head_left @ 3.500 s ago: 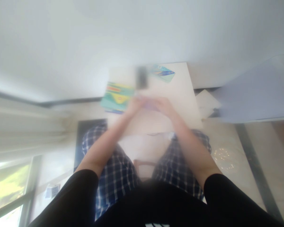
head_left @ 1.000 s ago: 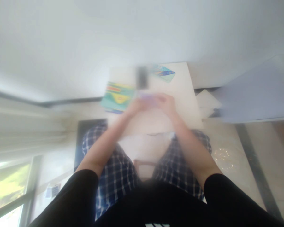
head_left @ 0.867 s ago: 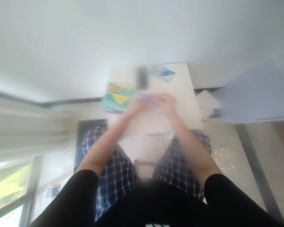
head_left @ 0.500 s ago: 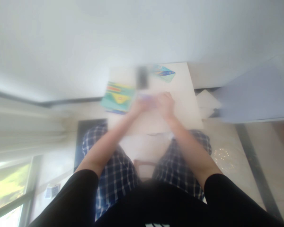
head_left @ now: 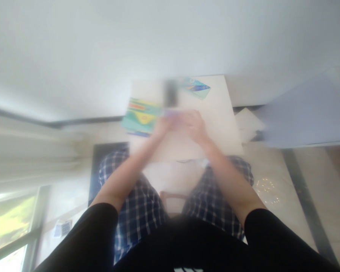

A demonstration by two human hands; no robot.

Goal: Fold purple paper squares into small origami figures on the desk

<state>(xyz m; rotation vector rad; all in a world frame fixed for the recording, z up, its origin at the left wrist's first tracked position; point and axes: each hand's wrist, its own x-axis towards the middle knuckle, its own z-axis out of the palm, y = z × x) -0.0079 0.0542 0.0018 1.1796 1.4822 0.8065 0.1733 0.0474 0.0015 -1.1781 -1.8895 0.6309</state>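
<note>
Over the middle of the white table (head_left: 221, 139), a small, flat-looking purple piece (head_left: 172, 113) lies between my two hands. Blur hides its exact kind; it could be paper. My left hand (head_left: 163, 126) is closed on its left side. From the right, my right hand (head_left: 195, 123) reaches in with bent fingers that meet the same piece. The fingertips of both hands are smeared. Left of my left hand lies a green, yellow and blue printed booklet or packet (head_left: 141, 115). Just beyond the hands is a blurred dark rectangular object (head_left: 170, 93).
A blue and teal printed packet or folded sheet (head_left: 197, 87) lies at the table's far side. The white wall (head_left: 170, 37) rises behind the table. A large pale grey panel (head_left: 306, 109) stands at right, and a window (head_left: 11, 223) is at lower left.
My right hand has shifted slightly left, closer to my left hand. More of the purple piece shows above the fingers. The things on the table have stayed put.
</note>
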